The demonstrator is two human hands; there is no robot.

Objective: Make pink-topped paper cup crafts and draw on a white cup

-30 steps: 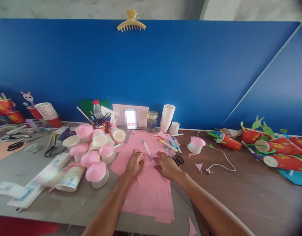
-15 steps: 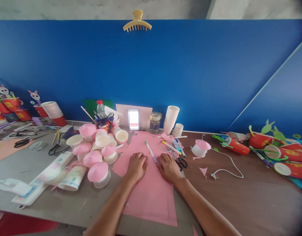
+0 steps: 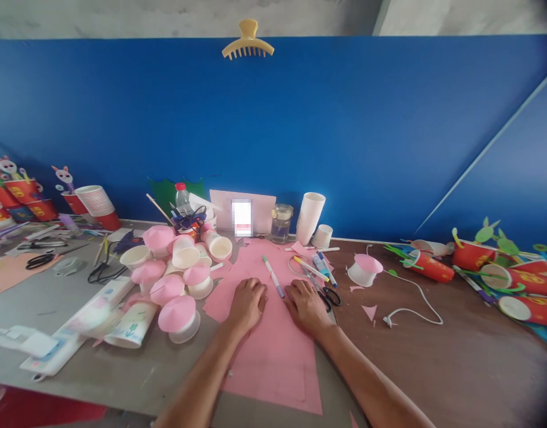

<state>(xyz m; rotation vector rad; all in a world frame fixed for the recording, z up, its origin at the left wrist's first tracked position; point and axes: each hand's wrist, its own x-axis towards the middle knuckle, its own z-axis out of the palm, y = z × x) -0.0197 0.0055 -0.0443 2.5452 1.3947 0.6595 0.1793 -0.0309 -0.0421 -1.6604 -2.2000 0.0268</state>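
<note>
Two hands, left hand point(image 3: 247, 304) and right hand point(image 3: 306, 306), pressed flat and unclenched on one pink sheet point(image 3: 273, 351). One pen point(image 3: 273, 276) between them. Scissors point(image 3: 330, 295) just right; pink-topped cups point(image 3: 173, 285) crowding left.

Tabletop point(image 3: 434, 368): grey section adjoining brown section. Pink paper sheet point(image 3: 273, 351) lying flat at centre, a green-capped marker point(image 3: 272, 276) resting on it. Pink-topped paper cups point(image 3: 175, 279) clustering left of the sheet. Black scissors point(image 3: 331, 295) and white cable point(image 3: 411, 297) lying right; red cups point(image 3: 518, 285) lying tipped at far right.
</note>
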